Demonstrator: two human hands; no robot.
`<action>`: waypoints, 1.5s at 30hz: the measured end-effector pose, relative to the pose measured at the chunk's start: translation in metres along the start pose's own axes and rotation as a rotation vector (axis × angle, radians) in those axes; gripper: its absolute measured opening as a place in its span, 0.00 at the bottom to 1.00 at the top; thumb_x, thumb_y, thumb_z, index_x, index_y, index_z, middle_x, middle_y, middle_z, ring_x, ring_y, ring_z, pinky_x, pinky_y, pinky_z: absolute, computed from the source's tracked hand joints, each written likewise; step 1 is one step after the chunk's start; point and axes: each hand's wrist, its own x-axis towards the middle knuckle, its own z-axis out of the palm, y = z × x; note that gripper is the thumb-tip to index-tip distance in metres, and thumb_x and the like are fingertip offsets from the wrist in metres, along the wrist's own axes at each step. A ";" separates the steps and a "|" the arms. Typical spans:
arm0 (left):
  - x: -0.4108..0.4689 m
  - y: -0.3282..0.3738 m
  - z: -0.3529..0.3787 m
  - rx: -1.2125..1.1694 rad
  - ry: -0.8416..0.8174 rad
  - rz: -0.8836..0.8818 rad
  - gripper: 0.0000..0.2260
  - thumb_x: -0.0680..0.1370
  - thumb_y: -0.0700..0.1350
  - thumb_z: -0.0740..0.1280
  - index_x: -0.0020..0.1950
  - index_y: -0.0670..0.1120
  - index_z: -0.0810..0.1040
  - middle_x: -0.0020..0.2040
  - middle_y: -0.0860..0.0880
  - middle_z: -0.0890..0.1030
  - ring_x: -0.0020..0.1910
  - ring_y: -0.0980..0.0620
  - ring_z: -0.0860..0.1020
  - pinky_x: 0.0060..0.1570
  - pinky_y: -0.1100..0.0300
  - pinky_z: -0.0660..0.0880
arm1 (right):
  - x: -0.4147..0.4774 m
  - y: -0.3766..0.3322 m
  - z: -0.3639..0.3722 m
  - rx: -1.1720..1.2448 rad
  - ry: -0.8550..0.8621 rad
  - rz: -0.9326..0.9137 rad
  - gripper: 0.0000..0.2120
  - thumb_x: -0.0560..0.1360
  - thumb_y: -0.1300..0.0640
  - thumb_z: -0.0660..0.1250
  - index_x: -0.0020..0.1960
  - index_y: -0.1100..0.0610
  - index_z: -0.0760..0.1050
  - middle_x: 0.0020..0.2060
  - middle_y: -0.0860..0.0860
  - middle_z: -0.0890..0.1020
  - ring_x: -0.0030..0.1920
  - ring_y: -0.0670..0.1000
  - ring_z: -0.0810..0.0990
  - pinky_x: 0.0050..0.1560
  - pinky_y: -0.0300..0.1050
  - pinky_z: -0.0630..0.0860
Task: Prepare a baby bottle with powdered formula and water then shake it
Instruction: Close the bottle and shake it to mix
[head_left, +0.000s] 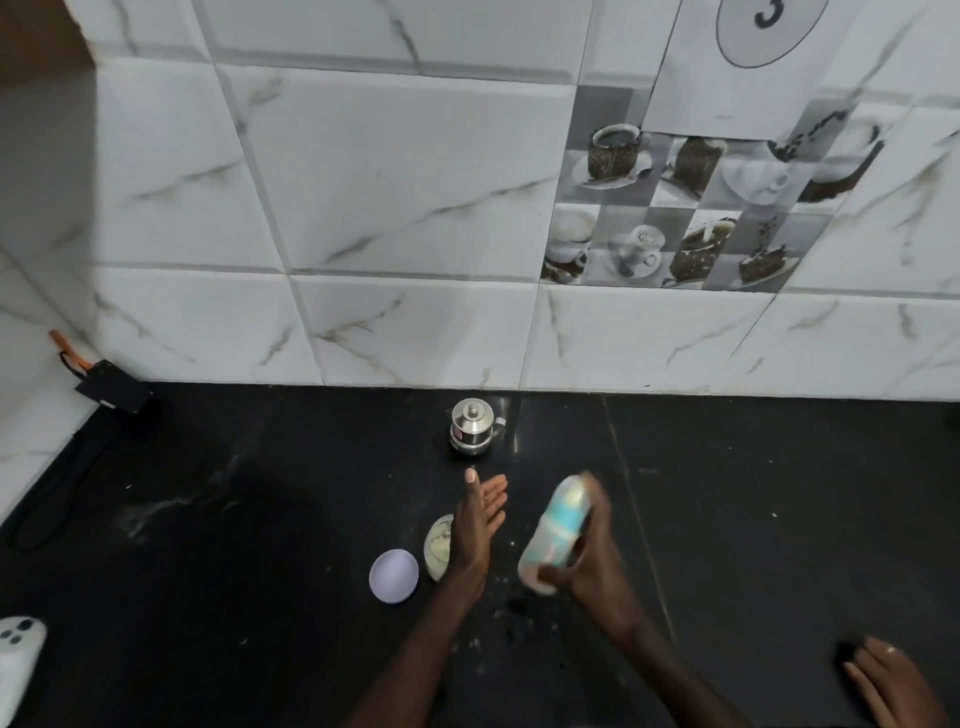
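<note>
My right hand (592, 558) grips a baby bottle (557, 532) with a blue band, tilted above the black counter and blurred by motion. My left hand (475, 525) hovers beside it, flat and open, fingers apart, holding nothing. Under the left hand sits an open tub of pale formula powder (437, 545), partly hidden by the wrist. Its round white lid (394, 576) lies on the counter just to the left. Specks of spilled powder dot the counter below the bottle.
A small lidded steel pot (471, 426) stands near the tiled wall behind my hands. A black box with a cable (111, 392) lies far left, a white controller (18, 647) at the bottom left. Another person's hand (891, 686) rests at the bottom right.
</note>
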 end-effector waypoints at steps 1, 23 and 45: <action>0.000 -0.001 -0.001 0.001 -0.001 0.011 0.31 0.85 0.62 0.46 0.71 0.42 0.76 0.71 0.45 0.78 0.71 0.46 0.75 0.71 0.52 0.68 | -0.005 0.000 0.003 -0.046 -0.061 -0.012 0.60 0.58 0.64 0.83 0.76 0.34 0.53 0.68 0.33 0.69 0.64 0.47 0.77 0.58 0.47 0.81; -0.008 -0.001 0.000 0.008 -0.038 0.033 0.31 0.85 0.61 0.46 0.72 0.41 0.76 0.71 0.44 0.78 0.71 0.47 0.75 0.74 0.52 0.67 | -0.011 -0.004 -0.005 -0.177 -0.032 -0.135 0.55 0.64 0.62 0.82 0.79 0.39 0.53 0.72 0.43 0.69 0.67 0.48 0.76 0.61 0.48 0.79; -0.004 0.002 0.001 0.008 -0.023 0.034 0.32 0.85 0.62 0.46 0.70 0.41 0.77 0.69 0.45 0.79 0.70 0.48 0.76 0.73 0.54 0.68 | 0.004 -0.008 0.001 -0.232 -0.012 -0.117 0.58 0.62 0.63 0.82 0.79 0.38 0.51 0.73 0.42 0.68 0.68 0.47 0.75 0.60 0.50 0.80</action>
